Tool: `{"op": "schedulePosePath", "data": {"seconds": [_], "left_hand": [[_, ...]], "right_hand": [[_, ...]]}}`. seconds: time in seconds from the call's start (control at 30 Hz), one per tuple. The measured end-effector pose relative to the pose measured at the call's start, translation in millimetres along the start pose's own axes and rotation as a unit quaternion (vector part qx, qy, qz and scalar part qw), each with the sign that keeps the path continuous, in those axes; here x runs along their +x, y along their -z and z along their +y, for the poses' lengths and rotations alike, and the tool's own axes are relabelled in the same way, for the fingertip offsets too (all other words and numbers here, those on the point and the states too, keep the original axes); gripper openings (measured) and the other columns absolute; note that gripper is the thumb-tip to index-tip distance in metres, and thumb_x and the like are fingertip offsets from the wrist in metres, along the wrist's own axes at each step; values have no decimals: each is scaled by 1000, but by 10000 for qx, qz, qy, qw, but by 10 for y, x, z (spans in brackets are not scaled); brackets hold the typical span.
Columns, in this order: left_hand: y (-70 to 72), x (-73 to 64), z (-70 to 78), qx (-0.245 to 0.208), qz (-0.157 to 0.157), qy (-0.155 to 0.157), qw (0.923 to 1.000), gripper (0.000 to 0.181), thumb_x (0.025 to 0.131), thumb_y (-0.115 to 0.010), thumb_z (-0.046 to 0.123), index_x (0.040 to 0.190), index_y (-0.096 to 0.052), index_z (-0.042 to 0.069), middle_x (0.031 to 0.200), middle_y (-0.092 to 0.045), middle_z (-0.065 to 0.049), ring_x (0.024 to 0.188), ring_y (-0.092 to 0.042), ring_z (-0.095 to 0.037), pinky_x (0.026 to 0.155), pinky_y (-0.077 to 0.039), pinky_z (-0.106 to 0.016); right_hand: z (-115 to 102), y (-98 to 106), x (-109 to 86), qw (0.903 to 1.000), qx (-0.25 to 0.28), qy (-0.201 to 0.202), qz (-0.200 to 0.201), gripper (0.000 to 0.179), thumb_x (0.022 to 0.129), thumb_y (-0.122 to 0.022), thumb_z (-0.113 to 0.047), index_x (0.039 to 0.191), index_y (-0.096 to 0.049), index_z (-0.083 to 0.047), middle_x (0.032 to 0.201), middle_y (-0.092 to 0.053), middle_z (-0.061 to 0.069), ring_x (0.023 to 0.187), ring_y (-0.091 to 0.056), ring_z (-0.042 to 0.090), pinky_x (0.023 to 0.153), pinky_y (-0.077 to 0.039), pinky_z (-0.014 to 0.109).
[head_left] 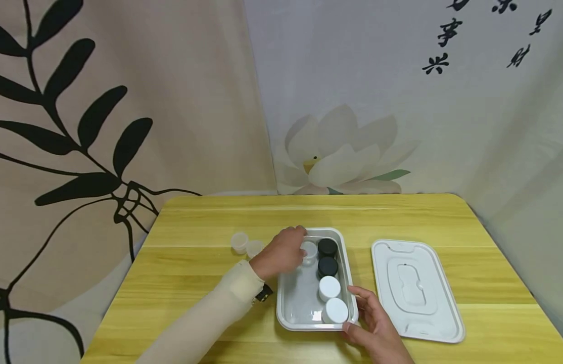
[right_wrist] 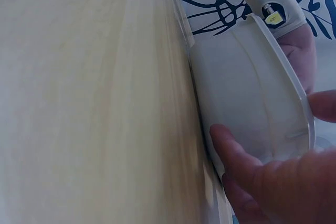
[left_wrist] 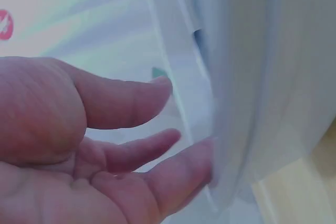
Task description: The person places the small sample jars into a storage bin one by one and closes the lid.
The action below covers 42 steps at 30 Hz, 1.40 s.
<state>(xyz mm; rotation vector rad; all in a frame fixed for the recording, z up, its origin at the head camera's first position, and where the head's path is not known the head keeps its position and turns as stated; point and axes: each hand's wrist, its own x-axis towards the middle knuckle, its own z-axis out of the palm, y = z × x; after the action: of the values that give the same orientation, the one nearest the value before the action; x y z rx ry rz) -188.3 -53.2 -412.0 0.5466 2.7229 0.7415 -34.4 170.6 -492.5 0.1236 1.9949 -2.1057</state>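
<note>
A pale rectangular tray (head_left: 299,326) sits mid-table. Along its right side stand two black-capped jars (head_left: 327,267) and two white-capped jars (head_left: 334,310). Beside the black ones, near the far left corner, is a clear round container (head_left: 310,254). My left hand (head_left: 283,251) reaches over the tray's left rim beside that container. In the left wrist view, thumb (left_wrist: 128,100) and fingers stand apart with nothing visible between them, a fingertip against a whitish wall. My right hand (head_left: 374,326) grips the tray's near right corner, thumb at the rim, fingers (right_wrist: 231,148) along the outer wall.
Right of the tray a white lid (head_left: 415,293) lies flat on the wooden table (head_left: 486,283). To the left stand two translucent small cups (head_left: 239,242), one partly hidden by the left hand. A printed curtain (head_left: 208,101) hangs behind the table.
</note>
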Motion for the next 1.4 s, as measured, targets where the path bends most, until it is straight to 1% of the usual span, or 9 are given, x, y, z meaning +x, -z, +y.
{"op": "schedulePosePath", "data": {"seconds": [0.13,0.23,0.47,0.6,0.7,0.87,1.07,1.2,1.4], "left_hand": [[128,-92,-66,-553,439,-198,9973,40,102,-65,5,141,-56,-2,132,-65,-23,121,-62,-35,105,-52,-50],[216,-156,-137,-797,760,-298,9935,41,103,-64,4,143,-56,0,135,-64,-21,123,-63,-35,106,-52,-51],[470,-293,-353,-1451,1213,187,9818,49,104,-66,9,151,-53,8,147,-61,-14,137,-59,-33,112,-51,-49],[590,-350,-562,-1515,1356,318,9786,52,105,-65,11,154,-50,8,150,-58,-15,139,-57,-35,111,-52,-52],[629,-399,-755,-1552,1425,395,9768,54,106,-64,11,157,-46,9,151,-56,-16,141,-55,-37,112,-51,-53],[602,-483,-1075,-1676,1501,596,9725,55,106,-62,10,158,-43,9,154,-53,-19,143,-51,-40,114,-49,-54],[489,-552,-1408,-1853,1408,861,9687,55,107,-60,11,159,-41,7,160,-45,-23,148,-44,-44,118,-44,-59],[417,-554,-1552,-2143,1227,965,9642,57,107,-60,11,161,-39,7,163,-41,-25,150,-41,-46,117,-44,-61],[298,-535,-1708,-2642,1047,1050,9530,62,107,-60,9,163,-34,7,165,-37,-26,152,-37,-48,118,-42,-62]], "right_hand": [[0,0,4,10000,3,-40,12,76,87,-76,2,154,-42,-10,142,-52,27,117,-59,17,89,-63,35],[3,0,3,9999,86,-73,-9,76,87,-75,3,154,-41,-9,143,-50,28,117,-59,18,88,-64,39],[15,5,-5,9997,230,-79,-87,78,87,-74,5,155,-38,-7,142,-49,26,116,-59,19,87,-64,45],[23,8,-5,9996,268,-88,-94,78,86,-75,5,155,-38,-8,142,-49,26,116,-59,20,87,-64,46],[25,9,-1,9995,300,-91,-102,78,86,-75,4,155,-39,-9,143,-48,27,117,-59,21,88,-64,47],[34,20,-3,9994,297,-45,-190,79,87,-75,4,155,-38,-8,142,-49,26,116,-60,19,88,-64,47],[44,26,-3,9996,185,60,-215,79,87,-76,4,155,-38,-7,141,-49,28,114,-61,19,86,-65,46],[48,23,1,9998,141,45,-161,78,87,-76,3,155,-39,-8,140,-50,28,114,-61,20,86,-65,44],[54,20,-1,9996,177,90,-190,78,87,-76,3,155,-39,-7,141,-50,29,114,-61,19,85,-65,45]]}}
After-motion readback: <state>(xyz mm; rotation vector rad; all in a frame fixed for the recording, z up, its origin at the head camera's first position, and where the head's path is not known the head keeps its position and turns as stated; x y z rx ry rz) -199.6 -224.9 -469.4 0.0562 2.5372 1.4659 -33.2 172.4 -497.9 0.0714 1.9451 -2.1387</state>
